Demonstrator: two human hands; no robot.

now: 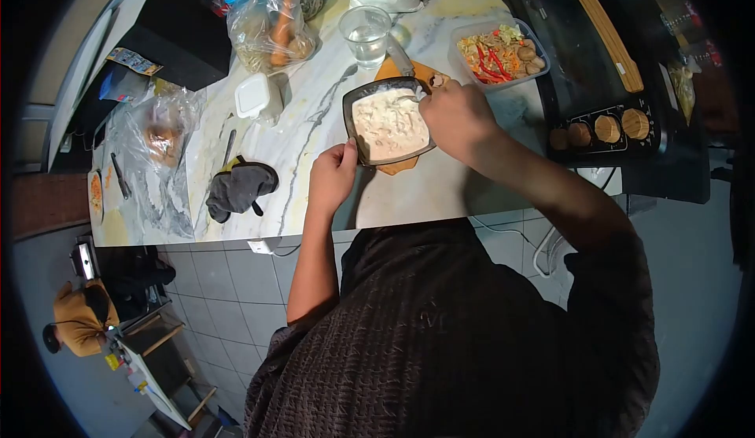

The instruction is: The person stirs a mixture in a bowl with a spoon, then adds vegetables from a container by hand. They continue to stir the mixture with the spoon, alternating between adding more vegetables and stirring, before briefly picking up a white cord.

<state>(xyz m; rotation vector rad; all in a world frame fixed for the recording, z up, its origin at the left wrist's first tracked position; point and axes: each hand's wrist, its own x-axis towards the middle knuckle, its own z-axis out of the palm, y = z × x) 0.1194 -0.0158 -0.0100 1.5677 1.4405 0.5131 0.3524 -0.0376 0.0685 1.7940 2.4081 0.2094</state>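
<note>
A dark square bowl (350, 111) of creamy, lumpy white mixture rests on the marble counter, over an orange-brown board (399, 167). My left hand (334, 174) grips the bowl's lower left rim, thumb on the edge. At the upper right rim my right hand (458, 117) is closed around a utensil, whose metal part shows only slightly at the mixture. A clear cup of liquid (367, 38) stands behind the bowl. To the right is a clear container (499, 54) with noodles, red pepper strips and round brown pieces.
A white lidded tub (258, 100), a dark cloth (241, 189), a knife (120, 176) and plastic bags (271, 33) lie on the left. The black stove (605, 115) with wooden knobs is at the right. Another person (82, 316) is at the far lower left.
</note>
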